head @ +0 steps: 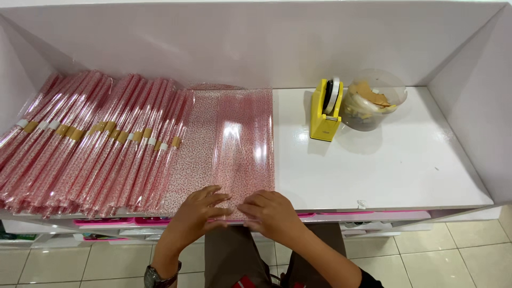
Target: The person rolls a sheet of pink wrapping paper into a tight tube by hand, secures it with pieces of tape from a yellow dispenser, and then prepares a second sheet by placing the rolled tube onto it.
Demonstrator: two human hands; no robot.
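At the bottom of the frame, in the centre, the left hand (198, 212) and the right hand (270, 212) meet at the near edge of a clear plastic sheet with small red print (242, 138); the left wrist carries a dark wristwatch (154, 277). The fingers (216, 198) of the left hand are slightly spread and lie flat on the sheet, pressing it down; the fingers of the right hand are bent and close together, and they seem to pinch the lower edge of the sheet, though the exact grip I cannot tell. Both hands touch the sheet and are just beside each other.

The sheet lies flat on a white shelf (394, 160), in the middle of the frame, and reaches from the front edge toward the back wall. To the left of it, touching it, a large pile of rolled sheets of the same red pattern (85, 144) fills the left part of the shelf; each roll has a band of tape around it. Further back, in the upper right, a yellow tape dispenser (326, 109) stands upright; just beside it, on the right, is a clear round container with paper scraps (373, 100).
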